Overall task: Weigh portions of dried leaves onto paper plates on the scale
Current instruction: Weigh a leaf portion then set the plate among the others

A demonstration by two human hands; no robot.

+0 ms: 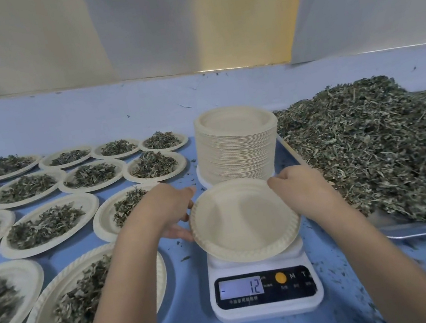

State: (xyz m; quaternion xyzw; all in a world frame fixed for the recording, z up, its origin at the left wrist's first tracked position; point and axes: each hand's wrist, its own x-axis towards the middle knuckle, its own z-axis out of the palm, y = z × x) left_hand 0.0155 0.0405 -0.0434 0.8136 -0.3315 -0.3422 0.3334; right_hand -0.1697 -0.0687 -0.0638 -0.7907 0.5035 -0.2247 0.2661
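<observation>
Head view shows a bare cream paper plate [244, 221], ridged at the rim, tilted over the white scale [269, 308]; left hand [175, 212] and right hand [298, 189] grip opposite edges, fingers curled round the rim.

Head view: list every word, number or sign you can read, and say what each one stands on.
"- 12": on the display of the scale.
"M" and "T": button labels on the scale's panel, right of the display.
The small print under the display and under the buttons is too blurred to read.
The empty plate bears no text.
</observation>
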